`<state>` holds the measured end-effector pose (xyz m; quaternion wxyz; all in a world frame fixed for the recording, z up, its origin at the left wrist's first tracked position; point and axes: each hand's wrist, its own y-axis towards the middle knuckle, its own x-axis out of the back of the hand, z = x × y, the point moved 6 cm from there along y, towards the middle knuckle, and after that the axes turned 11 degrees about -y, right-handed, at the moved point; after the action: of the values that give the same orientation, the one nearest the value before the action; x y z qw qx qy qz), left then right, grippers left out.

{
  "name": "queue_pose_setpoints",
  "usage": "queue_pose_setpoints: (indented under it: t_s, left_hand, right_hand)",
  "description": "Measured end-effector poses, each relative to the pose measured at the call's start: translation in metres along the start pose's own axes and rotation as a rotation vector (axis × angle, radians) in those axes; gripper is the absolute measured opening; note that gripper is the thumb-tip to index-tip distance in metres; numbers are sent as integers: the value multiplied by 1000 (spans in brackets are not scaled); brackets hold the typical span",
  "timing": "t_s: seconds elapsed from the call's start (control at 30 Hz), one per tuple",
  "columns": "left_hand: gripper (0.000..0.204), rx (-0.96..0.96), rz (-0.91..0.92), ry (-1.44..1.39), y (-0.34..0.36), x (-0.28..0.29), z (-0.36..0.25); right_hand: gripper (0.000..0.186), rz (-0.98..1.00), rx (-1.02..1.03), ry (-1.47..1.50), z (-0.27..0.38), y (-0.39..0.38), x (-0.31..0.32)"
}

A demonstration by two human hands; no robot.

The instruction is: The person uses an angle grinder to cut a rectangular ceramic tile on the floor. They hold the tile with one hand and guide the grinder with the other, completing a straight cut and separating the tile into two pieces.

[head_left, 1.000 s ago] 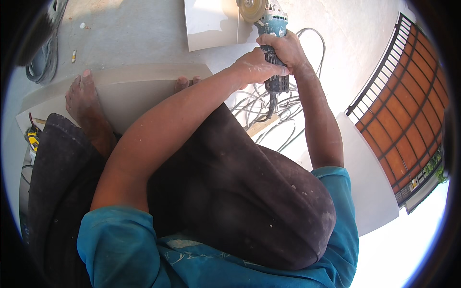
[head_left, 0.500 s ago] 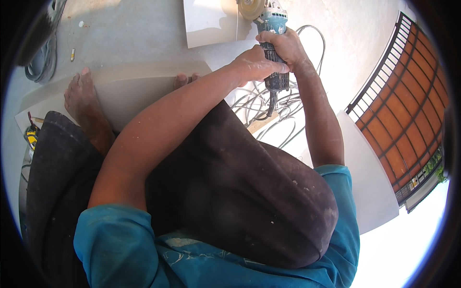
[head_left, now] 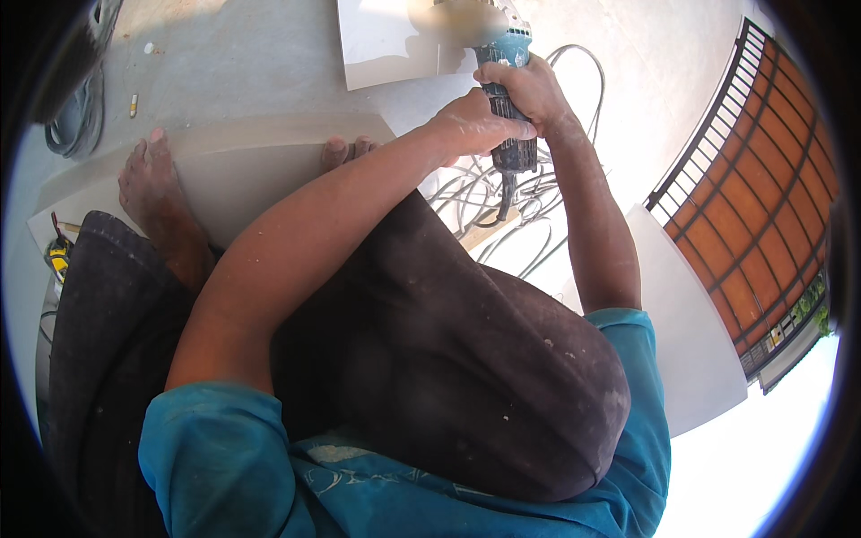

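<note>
At the top of the view is a teal and black angle grinder (head_left: 509,54). My right hand (head_left: 531,94) wraps round its body, nearer the head. Lower down, my left hand (head_left: 473,124) closes on the black rear part, its thumb lying across the casing beside my right hand. The grinder's disc (head_left: 457,22) is a hazy tan smear, over the right part of a pale tile (head_left: 381,49) on the floor. Whether the disc touches the tile I cannot tell. From the grinder's rear end hangs a dark power cord (head_left: 507,193).
Tangled grey cable (head_left: 547,188) lies below the grinder. My bare feet rest by a pale curved-looking slab (head_left: 256,170). A yellow and black tape measure (head_left: 59,255) is at the left. More cable (head_left: 79,117) sits upper left. On the right stands an orange-panelled gate (head_left: 762,197).
The disc has gone from a clear round shape to a wide blur. The grinder and both hands have shifted slightly left, their grip the same.
</note>
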<state>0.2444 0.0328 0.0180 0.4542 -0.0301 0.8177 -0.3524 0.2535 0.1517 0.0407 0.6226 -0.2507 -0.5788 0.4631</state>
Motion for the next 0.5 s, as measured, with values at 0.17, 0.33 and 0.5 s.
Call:
queue_pose_setpoints:
  t_s: [0.17, 0.33, 0.5]
  left_hand:
    - [62, 5, -21, -1, 4, 2, 3]
    - [63, -29, 19, -22, 2, 1, -1]
    - [62, -7, 17, -32, 0, 3, -4]
  right_hand:
    - [40, -18, -37, -41, 1, 1, -1]
    - [40, -11, -23, -29, -1, 4, 0]
    - [37, -19, 65, -11, 1, 9, -1]
